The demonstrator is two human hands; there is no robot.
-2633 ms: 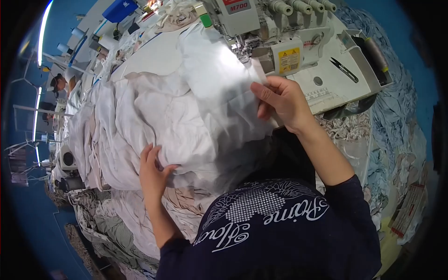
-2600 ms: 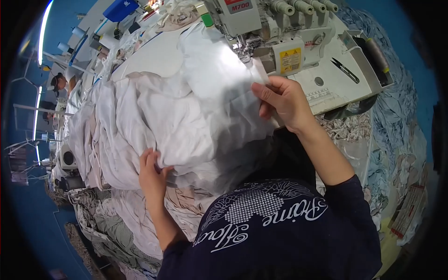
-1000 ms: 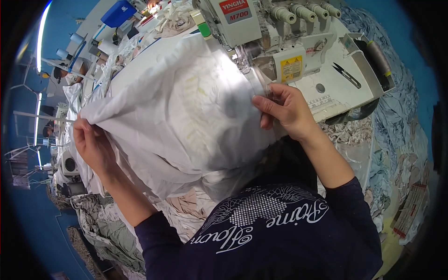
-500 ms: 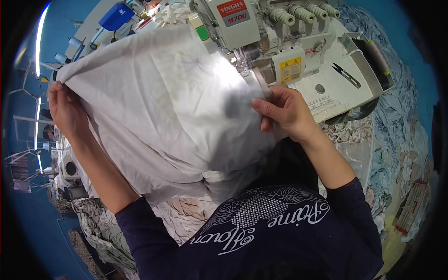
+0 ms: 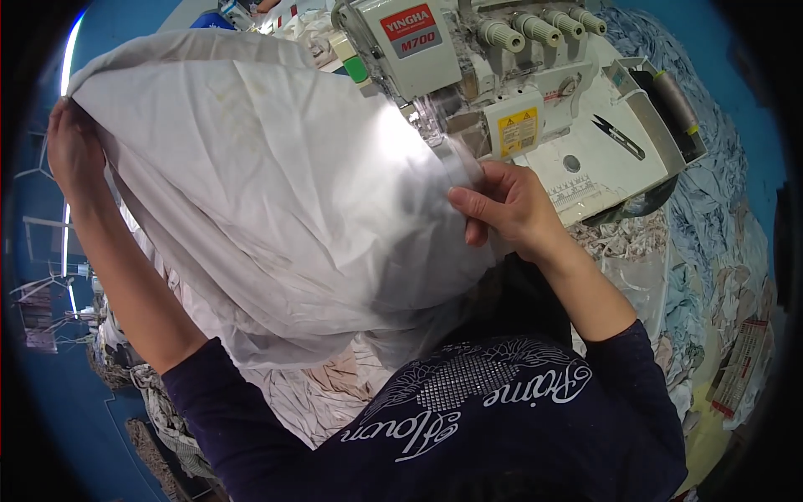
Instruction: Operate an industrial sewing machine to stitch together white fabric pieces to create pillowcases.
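Observation:
A large white cloth (image 5: 276,184) stretches between my two hands, with loose folds hanging toward my lap. My left hand (image 5: 75,151) is closed on its far left corner and holds it raised. Close to the needle area of a white overlock sewing machine (image 5: 418,63), my right hand (image 5: 506,205) pinches the cloth's right edge between thumb and fingers. That edge lies by the presser foot, under a bright lamp spot. Whether the needle is in the cloth cannot be made out.
Thread snips (image 5: 619,138) lie on the machine's bed, right of my right hand. A grey thread cone (image 5: 676,102) sits in a side tray. Heaped light-blue fabric (image 5: 703,167) fills the right side. More crumpled cloth (image 5: 335,381) lies below the white one.
My left hand has moved outward to the left and slightly up, spreading the white cloth wider. My right hand stays almost in place by the machine.

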